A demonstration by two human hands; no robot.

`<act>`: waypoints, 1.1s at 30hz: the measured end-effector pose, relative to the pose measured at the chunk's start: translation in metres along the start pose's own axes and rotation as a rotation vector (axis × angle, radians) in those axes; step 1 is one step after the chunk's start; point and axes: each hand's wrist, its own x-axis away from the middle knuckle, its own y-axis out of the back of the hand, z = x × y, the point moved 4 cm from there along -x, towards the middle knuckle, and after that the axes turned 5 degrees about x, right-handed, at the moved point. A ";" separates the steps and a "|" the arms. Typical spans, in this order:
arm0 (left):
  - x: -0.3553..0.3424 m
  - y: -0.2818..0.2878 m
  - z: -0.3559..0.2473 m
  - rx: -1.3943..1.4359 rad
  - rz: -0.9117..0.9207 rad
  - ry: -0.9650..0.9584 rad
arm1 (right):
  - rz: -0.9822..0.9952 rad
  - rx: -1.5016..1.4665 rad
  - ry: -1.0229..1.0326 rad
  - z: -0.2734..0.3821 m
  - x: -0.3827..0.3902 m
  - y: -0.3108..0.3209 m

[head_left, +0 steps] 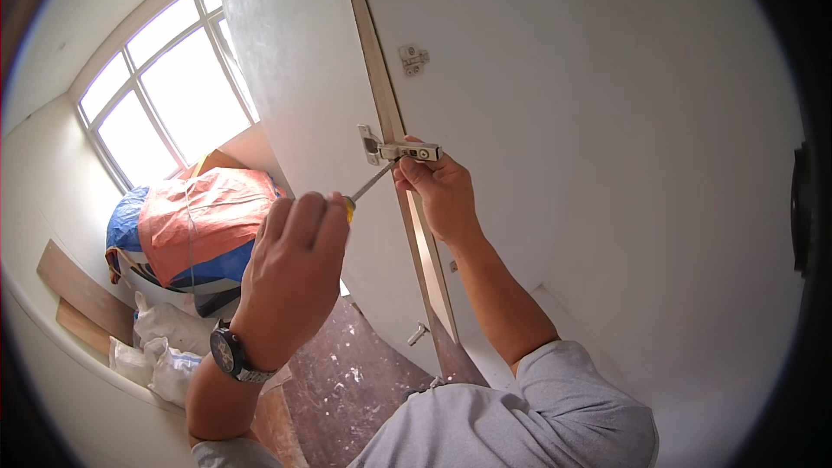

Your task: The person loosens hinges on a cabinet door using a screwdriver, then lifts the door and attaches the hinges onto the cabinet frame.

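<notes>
My left hand (pixel 299 247), with a watch on its wrist, is wrapped round the handle of a screwdriver (pixel 373 182). Its metal shaft slants up to the right, and the tip meets the underside of a metal cabinet hinge (pixel 412 152). The hinge's cup plate sits on the white door (pixel 295 61), and its arm sticks out past the door's edge. Fingers of my right hand (pixel 440 191) pinch the hinge arm from below and behind. Whether the tip sits in a screw is too small to tell.
A mounting plate (pixel 413 60) is fixed to the white cabinet panel (pixel 537 104) above. Lower on the door is another hinge (pixel 419 334). At left, a tarp-covered bundle (pixel 208 217), white sacks (pixel 165 329) and boards (pixel 82 286) stand below a window (pixel 182 69). The brown floor (pixel 347 390) is paint-spotted.
</notes>
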 end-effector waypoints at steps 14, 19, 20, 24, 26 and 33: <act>0.004 0.006 0.004 -0.081 -0.144 -0.209 | 0.054 0.122 0.000 0.000 -0.003 0.005; 0.008 0.018 0.017 -0.040 -0.196 -0.082 | 0.015 0.215 0.074 0.000 0.003 0.021; 0.010 0.022 0.022 -0.009 -0.248 -0.031 | -0.016 0.239 0.099 0.002 0.004 0.024; 0.015 0.019 0.031 0.124 -0.278 0.026 | -0.045 0.276 0.188 0.014 0.002 0.019; 0.017 0.012 0.031 0.177 -0.275 0.016 | -0.069 0.353 0.280 0.019 0.001 0.012; 0.036 -0.003 0.052 0.249 -0.303 0.005 | -0.146 0.488 0.153 0.021 0.001 0.001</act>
